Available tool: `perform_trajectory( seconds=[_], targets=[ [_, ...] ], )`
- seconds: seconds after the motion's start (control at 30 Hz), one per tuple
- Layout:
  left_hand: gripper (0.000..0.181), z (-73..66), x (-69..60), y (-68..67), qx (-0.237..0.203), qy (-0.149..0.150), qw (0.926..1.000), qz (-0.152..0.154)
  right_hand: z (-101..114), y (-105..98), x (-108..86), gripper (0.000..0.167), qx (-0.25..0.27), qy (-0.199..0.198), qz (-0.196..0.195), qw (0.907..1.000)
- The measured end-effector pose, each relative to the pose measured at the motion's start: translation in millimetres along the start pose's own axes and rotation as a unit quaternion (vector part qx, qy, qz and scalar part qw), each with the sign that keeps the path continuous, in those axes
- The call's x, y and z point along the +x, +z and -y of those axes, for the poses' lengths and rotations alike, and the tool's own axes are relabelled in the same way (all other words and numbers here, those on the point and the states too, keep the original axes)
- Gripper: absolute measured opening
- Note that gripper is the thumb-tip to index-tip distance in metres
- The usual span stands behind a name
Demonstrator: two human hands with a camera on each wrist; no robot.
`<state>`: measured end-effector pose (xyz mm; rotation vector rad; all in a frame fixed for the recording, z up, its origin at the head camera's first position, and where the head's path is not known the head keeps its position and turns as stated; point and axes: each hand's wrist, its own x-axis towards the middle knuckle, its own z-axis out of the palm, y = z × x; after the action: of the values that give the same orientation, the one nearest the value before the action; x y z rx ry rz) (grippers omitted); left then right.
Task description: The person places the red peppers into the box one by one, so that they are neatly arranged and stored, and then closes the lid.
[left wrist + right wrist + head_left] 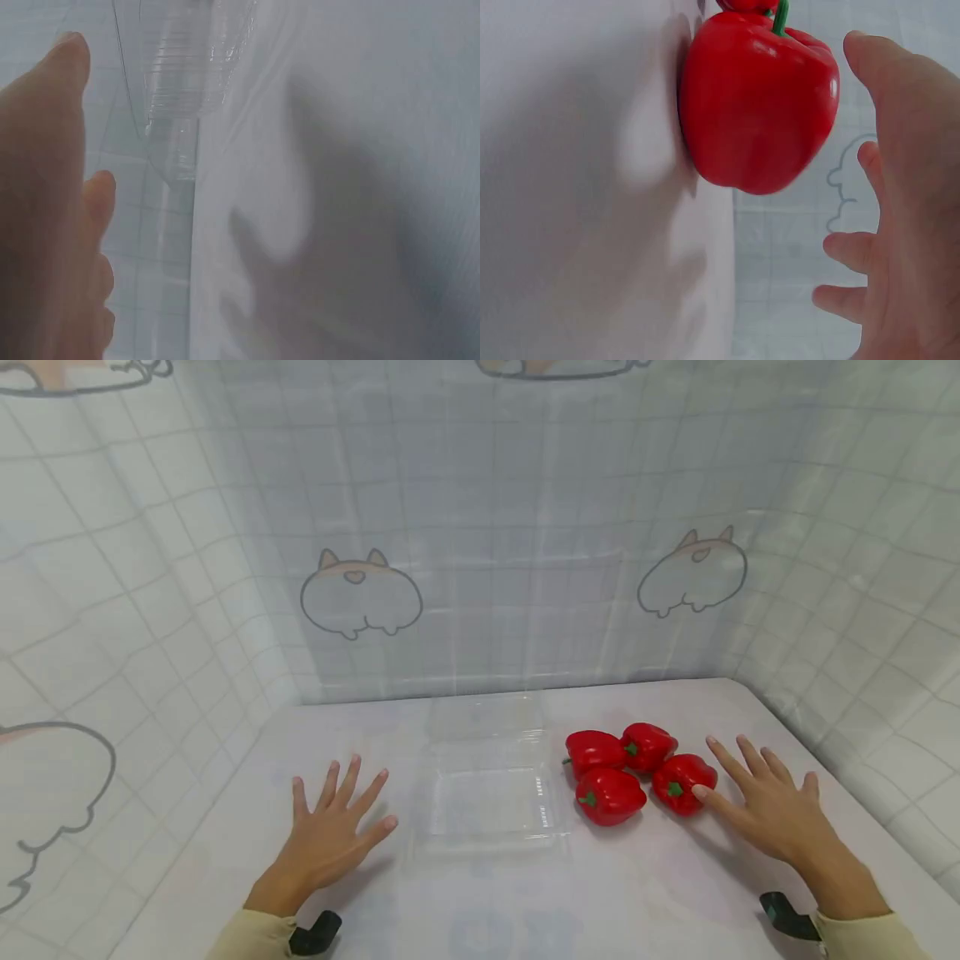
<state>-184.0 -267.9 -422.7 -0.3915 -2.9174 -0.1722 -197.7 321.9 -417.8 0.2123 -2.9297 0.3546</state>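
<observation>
Several red peppers with green stems lie grouped right of centre on the white table, among them the rightmost pepper (683, 784), seen close as a red pepper (757, 105) in the right wrist view. A clear plastic container (491, 802) lies left of them, its lid part towards the back; part of that container (176, 67) shows in the left wrist view. My left hand (330, 843) hovers left of the container, fingers spread, holding nothing. Beside the rightmost pepper my right hand (780, 810) is spread above the table, its thumb overlapping the pepper in the head view; it grips nothing.
The white table (495, 910) is bordered by a grid-patterned curtain (480, 543) with animal drawings at the back and both sides. Dark bands sit at both wrists by the light sleeves.
</observation>
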Motion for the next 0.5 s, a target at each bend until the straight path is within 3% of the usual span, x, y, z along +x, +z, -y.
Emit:
perform_trajectory(
  seconds=[0.17,0.3,0.5],
  targets=[
    [0.071,-7.2,2.2,6.3,-0.035,-0.019,0.9992,0.001,3.7,4.2,0.6,0.083,0.009,-0.013,-0.013,0.9998],
    [0.067,-15.7,7.5,9.2,-0.064,-0.020,0.9973,-0.030,4.3,7.0,3.6,0.083,0.022,-0.023,-0.020,0.9993],
    [0.057,-24.2,10.7,20.0,-0.137,-0.018,0.9872,-0.079,5.9,19.1,3.1,0.083,0.093,-0.008,0.021,0.9954]
  ],
)
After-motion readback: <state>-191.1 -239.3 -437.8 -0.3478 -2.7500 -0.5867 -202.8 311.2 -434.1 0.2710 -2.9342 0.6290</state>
